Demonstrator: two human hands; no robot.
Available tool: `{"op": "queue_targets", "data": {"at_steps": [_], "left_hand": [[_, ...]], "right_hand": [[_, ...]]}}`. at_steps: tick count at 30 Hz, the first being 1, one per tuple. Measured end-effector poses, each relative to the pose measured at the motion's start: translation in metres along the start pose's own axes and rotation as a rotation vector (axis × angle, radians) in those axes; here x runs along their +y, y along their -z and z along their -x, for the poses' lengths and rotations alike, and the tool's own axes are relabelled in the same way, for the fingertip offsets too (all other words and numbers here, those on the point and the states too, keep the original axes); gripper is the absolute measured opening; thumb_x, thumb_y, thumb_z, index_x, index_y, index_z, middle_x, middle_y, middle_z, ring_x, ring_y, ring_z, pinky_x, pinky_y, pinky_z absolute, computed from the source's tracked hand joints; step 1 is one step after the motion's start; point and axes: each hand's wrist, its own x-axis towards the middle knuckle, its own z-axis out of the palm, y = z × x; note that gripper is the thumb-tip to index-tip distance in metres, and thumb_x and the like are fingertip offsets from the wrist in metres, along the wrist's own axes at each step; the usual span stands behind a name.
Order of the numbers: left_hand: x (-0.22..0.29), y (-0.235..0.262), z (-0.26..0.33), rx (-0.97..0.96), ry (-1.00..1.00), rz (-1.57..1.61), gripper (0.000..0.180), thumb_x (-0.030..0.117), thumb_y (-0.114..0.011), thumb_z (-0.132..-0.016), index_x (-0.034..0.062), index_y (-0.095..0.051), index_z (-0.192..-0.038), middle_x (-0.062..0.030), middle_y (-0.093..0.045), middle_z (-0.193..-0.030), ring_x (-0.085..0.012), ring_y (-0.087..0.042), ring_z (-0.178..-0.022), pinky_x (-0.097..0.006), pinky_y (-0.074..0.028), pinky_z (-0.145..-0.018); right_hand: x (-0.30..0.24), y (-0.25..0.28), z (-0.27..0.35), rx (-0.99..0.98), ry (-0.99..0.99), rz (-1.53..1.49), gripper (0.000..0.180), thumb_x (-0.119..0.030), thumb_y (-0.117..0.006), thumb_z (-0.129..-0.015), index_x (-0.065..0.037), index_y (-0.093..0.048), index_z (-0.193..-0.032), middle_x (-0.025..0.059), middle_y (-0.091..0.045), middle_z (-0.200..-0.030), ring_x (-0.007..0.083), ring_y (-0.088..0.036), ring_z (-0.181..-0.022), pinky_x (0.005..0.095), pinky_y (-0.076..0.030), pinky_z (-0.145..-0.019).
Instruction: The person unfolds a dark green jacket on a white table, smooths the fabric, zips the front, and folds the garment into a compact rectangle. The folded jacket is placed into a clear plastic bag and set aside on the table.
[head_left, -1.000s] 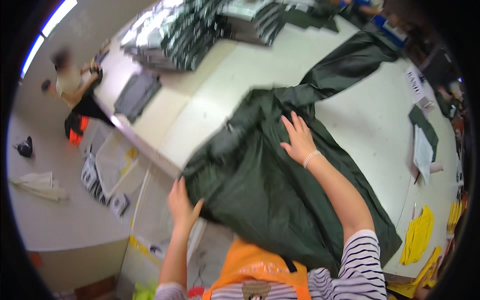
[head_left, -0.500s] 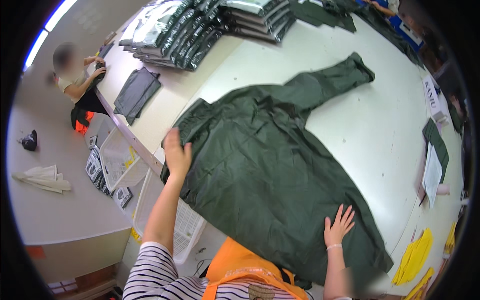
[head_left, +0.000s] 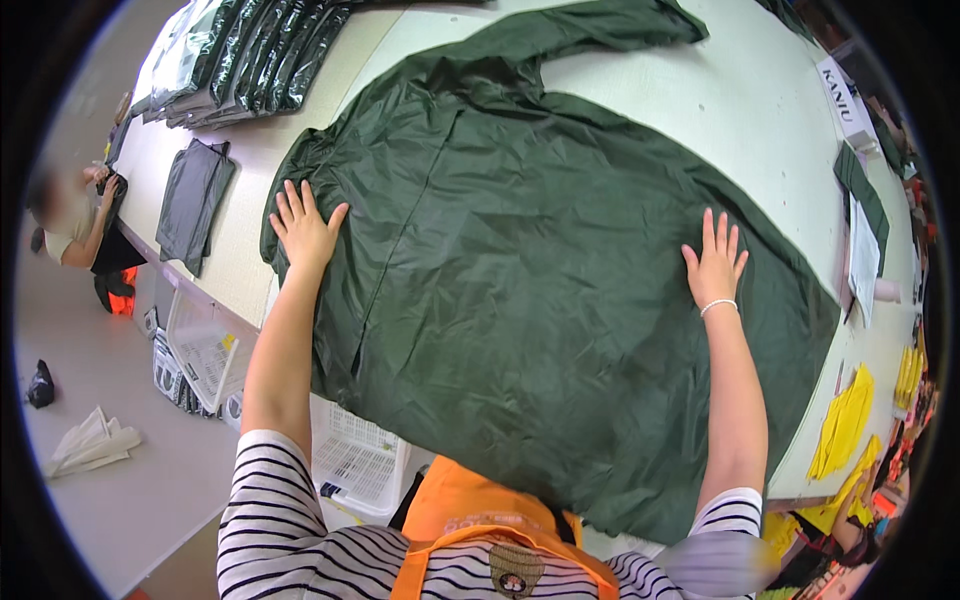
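Observation:
A large dark green raincoat lies spread over the table, wrinkled across its middle. One sleeve stretches out at the far side. My left hand rests on the raincoat's gathered left end with its fingers spread. On the right part of the cloth lies my right hand, palm down and fingers apart, a beaded bracelet at the wrist. Neither hand grips the fabric. The near edge of the raincoat hangs over the table edge by my orange apron.
Stacked bagged garments stand at the far left, near a folded grey garment. White baskets sit below the table edge. A co-worker handles something dark at left. Yellow cloth and a white sign block are at right.
My left hand has settled flat with spread fingers on the raincoat's left end. My right hand has moved farther up the cloth. The raincoat lies spread wider, and the view has shifted.

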Motion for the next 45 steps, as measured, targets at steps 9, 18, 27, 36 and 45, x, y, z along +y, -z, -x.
{"op": "queue_targets", "data": {"at_steps": [9,18,27,36,45], "left_hand": [[-0.035,0.022,0.129,-0.056,-0.171,0.174,0.073,0.049,-0.057,-0.084,0.0134,-0.034,-0.144,-0.0148,-0.019,-0.153,-0.0346,-0.016,-0.141,-0.056,-0.012,-0.11],[-0.016,-0.016,0.026,-0.035,-0.146,0.276,0.078,0.058,-0.051,-0.086,0.0102,-0.03,-0.144,-0.0174,-0.02,-0.152,-0.032,-0.016,-0.141,-0.057,-0.012,-0.11],[-0.058,0.017,0.171,-0.089,-0.279,0.287,0.073,0.039,-0.06,-0.084,0.0136,-0.03,-0.145,-0.0185,-0.025,-0.15,-0.0395,-0.024,-0.137,-0.052,-0.021,-0.108],[-0.042,0.024,0.19,-0.097,-0.159,0.184,0.067,0.045,-0.047,-0.093,0.0116,-0.025,-0.147,-0.0124,-0.02,-0.154,-0.0346,-0.021,-0.14,-0.054,-0.017,-0.11],[0.037,0.065,0.272,-0.228,-0.319,0.12,0.073,0.047,-0.054,-0.087,0.021,-0.025,-0.148,-0.0047,-0.02,-0.155,-0.0321,-0.019,-0.141,-0.062,-0.015,-0.108]], "right_hand": [[0.005,-0.011,0.213,-0.191,-0.235,-0.054,0.068,-0.039,-0.052,-0.091,-0.017,-0.022,-0.148,0.0129,-0.009,-0.156,0.0404,-0.007,-0.141,0.0605,-0.008,-0.109],[0.002,-0.025,0.069,-0.084,-0.164,-0.074,0.066,-0.05,-0.042,-0.093,-0.024,-0.018,-0.149,0.0068,-0.009,-0.156,0.0361,-0.009,-0.142,0.0597,-0.011,-0.11],[-0.009,-0.015,0.24,-0.171,-0.257,-0.087,0.069,-0.047,-0.051,-0.09,-0.019,-0.026,-0.147,0.0123,-0.016,-0.154,0.0349,-0.014,-0.141,0.0569,-0.01,-0.111],[0.278,-0.007,0.374,-0.019,-1.303,0.067,0.064,-0.034,-0.057,-0.088,-0.013,-0.032,-0.143,0.0222,-0.03,-0.146,0.0368,-0.035,-0.131,0.0469,-0.031,-0.106],[0.397,-0.027,0.395,-0.492,-1.041,-0.795,0.063,-0.05,-0.065,-0.081,0.002,-0.058,-0.114,0.0156,-0.062,-0.112,0.0253,-0.06,-0.097,0.0371,-0.046,-0.086]]}}
